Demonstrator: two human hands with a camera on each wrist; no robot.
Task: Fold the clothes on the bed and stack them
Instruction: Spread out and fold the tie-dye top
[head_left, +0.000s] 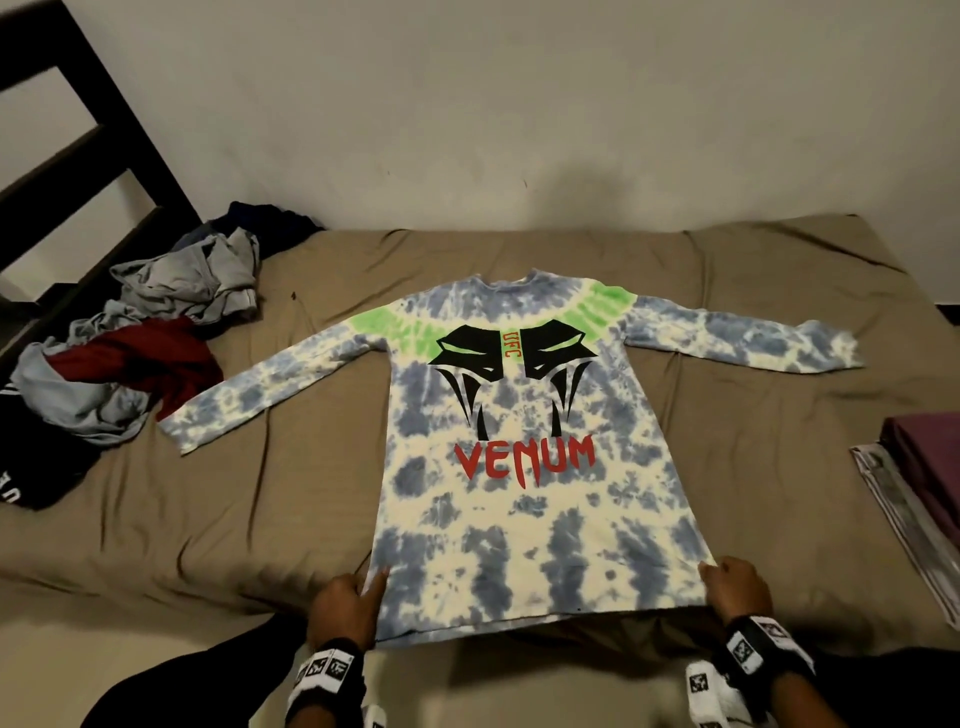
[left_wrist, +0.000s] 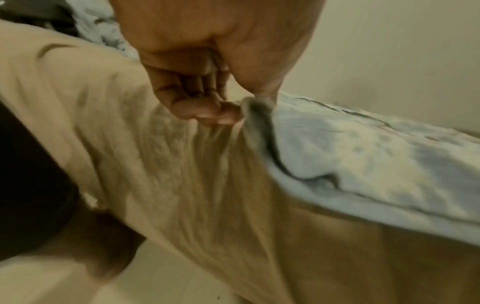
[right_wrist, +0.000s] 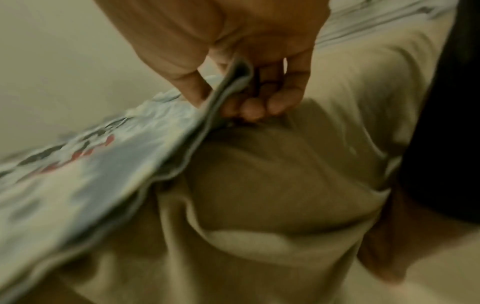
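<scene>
A tie-dye shirt (head_left: 524, 467) lies spread flat and unfolded at the bed's (head_left: 260, 519) centre, its near hem corners pinched by the left hand (head_left: 345, 605) and right hand (head_left: 737, 584). An unfolded heap (head_left: 130, 353) waits far left; a folded stack (head_left: 924, 467) sits at the right edge, so most folding appears left. No containers are visible.

Plain pale wall (head_left: 519, 104), dark frame (head_left: 104, 119)

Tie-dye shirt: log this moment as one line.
tie-dye shirt spread flat on bed | left hand pinches hem corner | right hand pinches other hem corner | unfolded pile at left
</scene>
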